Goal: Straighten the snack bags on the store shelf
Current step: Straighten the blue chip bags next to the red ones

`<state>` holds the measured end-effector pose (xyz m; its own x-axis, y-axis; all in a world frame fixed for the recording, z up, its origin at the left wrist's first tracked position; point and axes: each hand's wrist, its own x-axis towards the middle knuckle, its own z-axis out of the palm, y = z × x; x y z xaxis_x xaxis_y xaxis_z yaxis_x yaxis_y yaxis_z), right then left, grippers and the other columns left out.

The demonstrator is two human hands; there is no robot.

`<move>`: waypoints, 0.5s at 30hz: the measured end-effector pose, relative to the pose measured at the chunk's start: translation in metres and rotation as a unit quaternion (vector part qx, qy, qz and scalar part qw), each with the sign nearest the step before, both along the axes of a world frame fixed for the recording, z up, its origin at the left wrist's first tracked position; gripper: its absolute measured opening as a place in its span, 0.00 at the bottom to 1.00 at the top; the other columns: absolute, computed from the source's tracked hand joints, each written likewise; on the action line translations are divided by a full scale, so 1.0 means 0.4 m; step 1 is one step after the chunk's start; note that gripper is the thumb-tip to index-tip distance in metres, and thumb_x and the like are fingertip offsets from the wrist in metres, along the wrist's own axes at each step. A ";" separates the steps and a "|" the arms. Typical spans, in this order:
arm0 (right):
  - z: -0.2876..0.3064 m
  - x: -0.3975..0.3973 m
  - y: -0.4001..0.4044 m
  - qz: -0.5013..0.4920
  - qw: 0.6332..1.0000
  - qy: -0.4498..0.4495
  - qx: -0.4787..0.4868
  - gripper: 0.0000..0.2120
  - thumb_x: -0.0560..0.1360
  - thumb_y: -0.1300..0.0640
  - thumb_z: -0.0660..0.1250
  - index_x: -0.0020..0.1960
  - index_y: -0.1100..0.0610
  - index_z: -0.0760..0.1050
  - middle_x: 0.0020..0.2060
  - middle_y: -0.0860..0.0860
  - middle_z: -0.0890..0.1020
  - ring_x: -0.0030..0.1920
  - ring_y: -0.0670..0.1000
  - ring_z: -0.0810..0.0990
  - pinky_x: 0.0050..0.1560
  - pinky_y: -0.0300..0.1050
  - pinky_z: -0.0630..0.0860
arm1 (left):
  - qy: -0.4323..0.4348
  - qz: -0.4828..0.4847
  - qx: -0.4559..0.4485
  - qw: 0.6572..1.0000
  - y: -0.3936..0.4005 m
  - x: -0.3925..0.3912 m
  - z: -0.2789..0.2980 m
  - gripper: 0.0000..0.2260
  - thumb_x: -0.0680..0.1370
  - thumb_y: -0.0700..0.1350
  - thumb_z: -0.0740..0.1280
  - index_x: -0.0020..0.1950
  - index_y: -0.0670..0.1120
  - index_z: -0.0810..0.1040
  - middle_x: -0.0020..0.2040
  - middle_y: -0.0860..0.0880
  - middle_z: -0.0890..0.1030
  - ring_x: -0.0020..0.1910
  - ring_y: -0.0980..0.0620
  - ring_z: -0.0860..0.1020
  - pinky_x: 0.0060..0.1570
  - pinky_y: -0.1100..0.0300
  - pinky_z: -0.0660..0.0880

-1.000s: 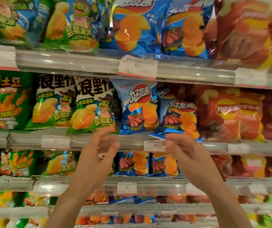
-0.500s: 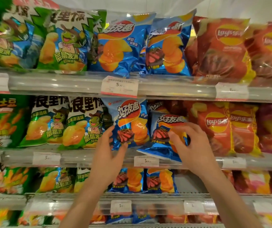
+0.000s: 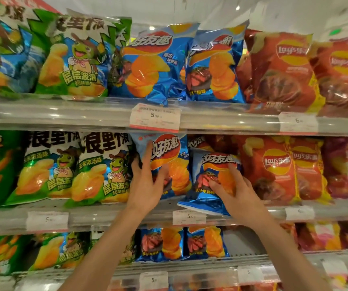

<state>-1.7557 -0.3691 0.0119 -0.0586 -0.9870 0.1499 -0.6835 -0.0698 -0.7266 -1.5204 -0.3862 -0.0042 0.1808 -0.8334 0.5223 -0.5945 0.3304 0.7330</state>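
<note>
Two blue chip bags stand side by side on the middle shelf (image 3: 97, 215). My left hand (image 3: 145, 181) grips the left edge of the taller blue bag (image 3: 171, 164), fingers wrapped behind it and thumb on its front. My right hand (image 3: 232, 190) presses its spread fingers on the front of the shorter blue bag (image 3: 215, 164). That bag leans forward, its bottom corner hanging over the shelf lip. Green bags (image 3: 99, 169) stand to the left, red Lay's bags (image 3: 274, 169) to the right.
The top shelf (image 3: 63, 114) carries green, blue and red bags in a row. The lower shelf (image 3: 190, 269) holds two more blue bags (image 3: 181, 242) with a gap to their right. White price tags (image 3: 155, 117) clip along each shelf rail.
Both hands rose from the shelf rail onto the two blue bags. The left hand closed on the taller bag's edge, the right settled on the leaning bag. The camera tilted up.
</note>
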 end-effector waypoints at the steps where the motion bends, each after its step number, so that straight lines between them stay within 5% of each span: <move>1: -0.002 -0.001 0.001 0.005 1.000 -0.010 -0.011 0.40 0.74 0.34 0.64 0.80 0.40 0.50 0.75 0.53 0.62 0.68 0.56 0.72 0.68 0.52 0.68 | 0.000 -0.001 -0.009 1.000 -0.005 0.003 -0.001 0.30 0.82 0.58 0.59 0.77 0.70 0.44 0.79 0.43 0.54 0.42 0.66 0.75 0.52 0.59 0.72; 4: -0.007 -0.005 0.000 0.017 0.998 -0.039 -0.039 0.38 0.75 0.38 0.66 0.79 0.42 0.54 0.72 0.52 0.65 0.61 0.50 0.74 0.65 0.46 0.69 | 0.001 -0.011 -0.010 1.000 -0.017 0.008 -0.010 0.29 0.83 0.55 0.59 0.78 0.69 0.46 0.79 0.43 0.55 0.36 0.72 0.73 0.47 0.71 0.71; 6: -0.008 -0.007 0.008 0.022 0.997 -0.053 -0.059 0.37 0.76 0.40 0.67 0.80 0.44 0.56 0.70 0.52 0.66 0.55 0.46 0.72 0.62 0.40 0.67 | 0.031 -0.040 -0.010 0.999 -0.022 0.005 -0.004 0.29 0.84 0.52 0.59 0.77 0.71 0.46 0.76 0.45 0.57 0.37 0.64 0.81 0.39 0.76 0.73; 12: -0.023 -0.035 0.008 0.035 0.987 -0.103 -0.122 0.35 0.73 0.38 0.67 0.77 0.43 0.61 0.71 0.45 0.68 0.63 0.41 0.70 0.65 0.40 0.69 | 0.060 -0.038 0.014 0.997 -0.040 0.014 0.004 0.29 0.84 0.51 0.59 0.73 0.76 0.47 0.69 0.48 0.64 0.42 0.51 0.83 0.51 0.48 0.82; 15: -0.024 -0.038 -0.002 0.053 0.979 -0.138 -0.138 0.33 0.72 0.37 0.67 0.75 0.39 0.63 0.69 0.41 0.69 0.66 0.42 0.72 0.68 0.50 0.74 | 0.040 -0.032 0.030 0.998 -0.044 0.020 -0.002 0.29 0.84 0.52 0.59 0.75 0.74 0.45 0.68 0.49 0.64 0.44 0.55 0.81 0.55 0.51 0.78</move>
